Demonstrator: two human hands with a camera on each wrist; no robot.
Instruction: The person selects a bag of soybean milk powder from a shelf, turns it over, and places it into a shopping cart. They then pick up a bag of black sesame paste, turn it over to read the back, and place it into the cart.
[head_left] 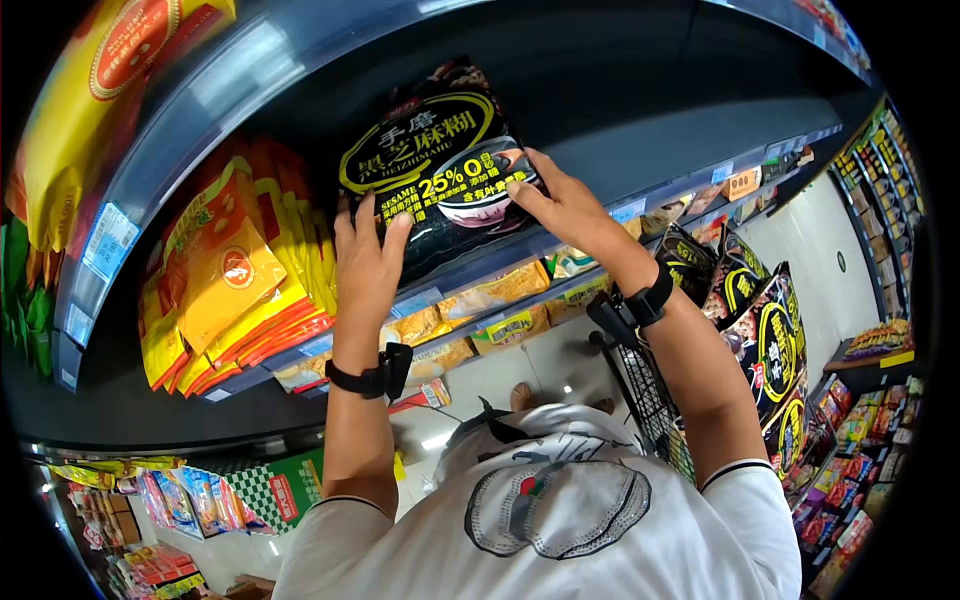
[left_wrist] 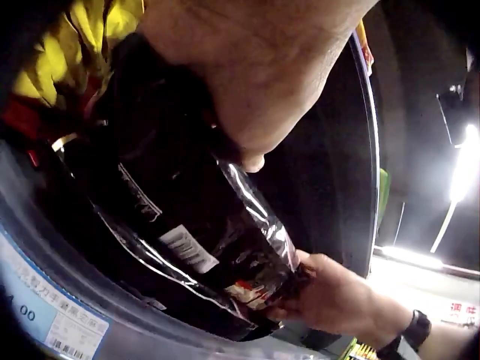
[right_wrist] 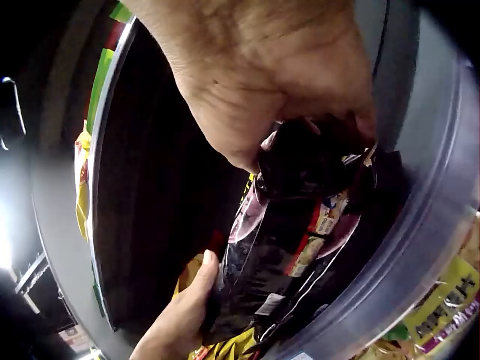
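Note:
A black bag of sesame paste powder (head_left: 430,150) with yellow-ringed lettering and a bowl picture leans face up on the dark shelf (head_left: 640,130). My left hand (head_left: 368,250) grips its lower left side, thumb on the front. On the right edge, my right hand (head_left: 562,205) holds it with the thumb over the bowl picture. In the left wrist view, a white barcode label shows on the bag's narrow side (left_wrist: 165,202). The right wrist view has the right hand (right_wrist: 262,75) clasping one end, the left hand (right_wrist: 180,315) at the other. Most fingertips are hidden behind the bag.
Yellow and red packets (head_left: 240,270) stand in a row left of the bag. A rail with price tags (head_left: 630,210) edges the shelf, above lower shelves of packets (head_left: 495,290). A cart (head_left: 640,390) with several black bags (head_left: 775,350) stands at my right.

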